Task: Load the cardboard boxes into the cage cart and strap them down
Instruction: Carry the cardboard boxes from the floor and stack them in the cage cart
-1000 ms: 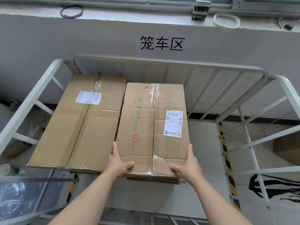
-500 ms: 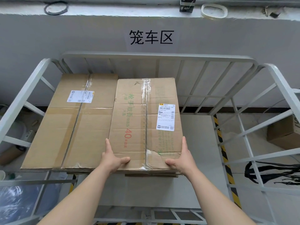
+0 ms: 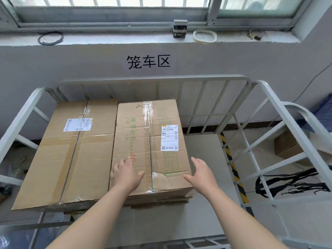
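Note:
Two taped cardboard boxes lie side by side on top of the load inside the grey cage cart [image 3: 152, 80]. The left box [image 3: 68, 155] is plain with a white label. The right box [image 3: 152, 137] has green print, a red "40" and a shipping label. My left hand [image 3: 125, 174] hovers over the right box's near left part with relaxed fingers, holding nothing. My right hand [image 3: 202, 174] is beside the box's near right corner, fingers straight, off the cardboard. More flattened cardboard shows under the boxes' front edge.
The cart's right half has a bare grey floor [image 3: 206, 168]. Black straps [image 3: 287, 184] hang on the cart's right side rails. Another cardboard box [image 3: 287, 148] sits on the ground beyond that side. A yellow-black striped line [image 3: 235, 173] runs along the floor. The window sill holds small items.
Both hands pushed the right box deeper into the cart, then let go of its front edge and lifted off. The camera tilted upward, showing the window.

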A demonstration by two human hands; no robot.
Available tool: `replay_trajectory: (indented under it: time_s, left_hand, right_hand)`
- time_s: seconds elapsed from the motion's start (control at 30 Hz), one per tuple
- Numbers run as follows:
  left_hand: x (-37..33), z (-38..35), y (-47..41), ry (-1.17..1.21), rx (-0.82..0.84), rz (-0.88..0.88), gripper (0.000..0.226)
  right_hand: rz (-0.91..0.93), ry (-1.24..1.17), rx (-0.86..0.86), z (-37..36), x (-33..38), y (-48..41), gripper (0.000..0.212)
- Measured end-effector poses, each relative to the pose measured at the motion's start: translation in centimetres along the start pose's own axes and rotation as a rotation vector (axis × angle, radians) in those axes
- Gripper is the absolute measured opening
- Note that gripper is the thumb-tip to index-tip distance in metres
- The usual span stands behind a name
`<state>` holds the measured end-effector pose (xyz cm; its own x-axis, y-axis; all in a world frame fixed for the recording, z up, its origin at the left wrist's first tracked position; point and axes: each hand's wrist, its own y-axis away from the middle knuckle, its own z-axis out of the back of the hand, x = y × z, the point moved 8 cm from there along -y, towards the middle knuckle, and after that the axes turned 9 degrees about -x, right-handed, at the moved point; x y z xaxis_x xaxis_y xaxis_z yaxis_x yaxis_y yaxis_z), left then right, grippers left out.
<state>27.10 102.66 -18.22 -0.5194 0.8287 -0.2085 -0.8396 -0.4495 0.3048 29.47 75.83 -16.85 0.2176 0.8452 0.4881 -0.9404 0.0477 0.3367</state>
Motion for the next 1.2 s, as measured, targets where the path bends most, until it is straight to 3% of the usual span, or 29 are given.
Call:
replay_trajectory:
  time_s: [0.17, 0.3, 0.63, 1.0, 1.2]
  left_hand:
    - [-9.3, 3.6, 3.6, -0.092, -0.084, -0.343, 0.057]
    - [-16.8, 4.6, 8.4, -0.051, -0.089, -0.542, 0.054]
    - [-35.8, -0.1, 27.8, -0.054, -0.064, -1.037, 0.044]
    - [-49.6, -15.2, 52.3, -0.125, 0.184, -1.345, 0.045]
    - [-53.2, -22.9, 61.0, -0.226, 0.330, -1.456, 0.055]
  right_hand:
    - [0.050, 0.066, -0.138, 6.4, -1.6, 2.2, 0.064]
    - [0.027, 0.076, -0.278, 12.7, -5.6, 5.3, 0.061]
    - [-0.245, 0.022, -0.540, 24.5, -25.3, 19.3, 0.055]
    - [-0.661, -0.084, -0.616, 25.8, -51.1, 36.9, 0.055]
    - [-0.908, -0.220, -0.638, 22.7, -60.6, 45.1, 0.056]
